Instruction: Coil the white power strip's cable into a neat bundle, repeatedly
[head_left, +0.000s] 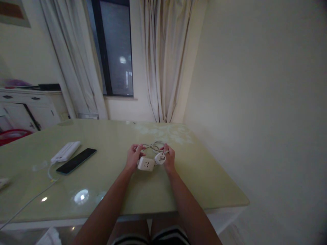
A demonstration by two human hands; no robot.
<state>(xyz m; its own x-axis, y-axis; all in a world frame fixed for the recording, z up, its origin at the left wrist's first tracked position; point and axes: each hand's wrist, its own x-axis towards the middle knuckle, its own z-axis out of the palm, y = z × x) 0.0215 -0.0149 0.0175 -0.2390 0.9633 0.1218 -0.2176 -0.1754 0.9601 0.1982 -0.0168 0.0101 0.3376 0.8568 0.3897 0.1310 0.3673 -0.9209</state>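
A white extension cord lies between my hands, with its socket block (146, 164) at the left and its plug (160, 158) at the right, prongs facing me. Its grey-white cable (154, 147) loops behind them. My left hand (134, 156) is closed around a stretch of the cable, beside the socket block. With pinched fingers my right hand (169, 156) grips the cable just right of the plug. Some fingertips are hidden behind the cord.
The glass-topped table (204, 177) meets a wall on the right. To the left lie a black phone (76, 161) and a white power bank (65, 151) with a white cable (30, 200) running off the near edge. Curtains and a window stand behind.
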